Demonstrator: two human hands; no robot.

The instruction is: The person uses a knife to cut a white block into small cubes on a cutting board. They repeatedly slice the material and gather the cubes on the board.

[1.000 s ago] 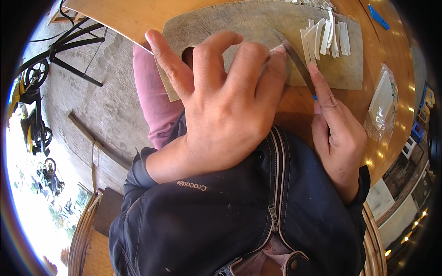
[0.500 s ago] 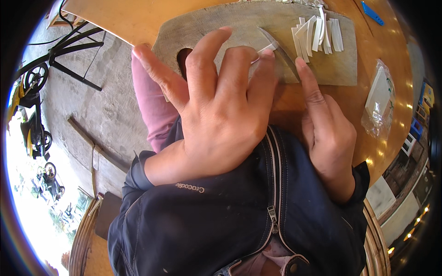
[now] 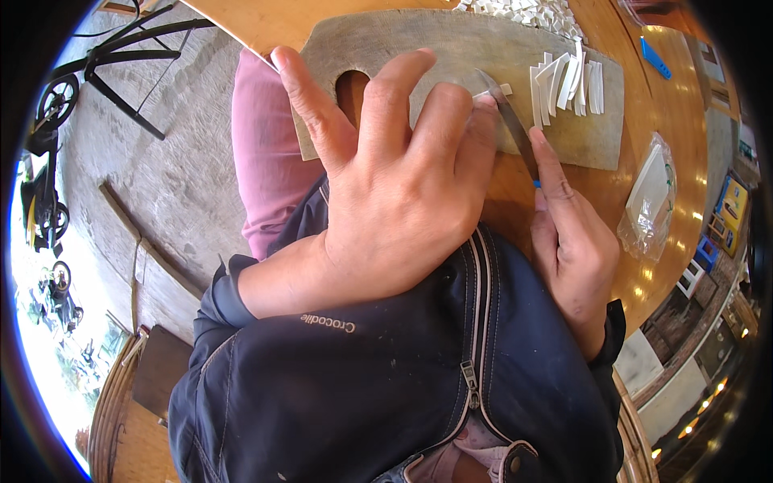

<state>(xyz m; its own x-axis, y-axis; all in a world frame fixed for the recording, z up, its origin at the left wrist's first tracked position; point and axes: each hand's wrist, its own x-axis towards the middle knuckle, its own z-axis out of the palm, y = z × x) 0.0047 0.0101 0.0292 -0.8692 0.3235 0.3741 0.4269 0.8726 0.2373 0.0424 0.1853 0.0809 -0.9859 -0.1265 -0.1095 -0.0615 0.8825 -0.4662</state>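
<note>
My left hand (image 3: 403, 193) reaches over a grey-brown wooden chopping board (image 3: 403, 48). Its outer fingers are spread, while the index fingertip holds a thin white strip (image 3: 481, 95) down; the thumb is hidden. My right hand (image 3: 576, 249) grips a knife (image 3: 515, 129) with a narrow dark blade, index finger stretched along its back. Only a bit of blue handle shows. The blade lies across the strip, right beside my left fingertip, and a short white end (image 3: 506, 89) shows past it. Several white strips (image 3: 568, 80) lie in a row on the board's right side.
Small white cut pieces (image 3: 531, 14) are heaped at the board's far edge. A blue-handled tool (image 3: 655, 58) and a clear plastic packet (image 3: 649, 201) with white contents lie on the wooden table (image 3: 684, 105) to the right. The board has an oval hole (image 3: 351, 92).
The view has shifted a little, so the board sits lower and more of the white heap shows. The white strip's end now sticks out to the right of the blade. Both hands keep their grips.
</note>
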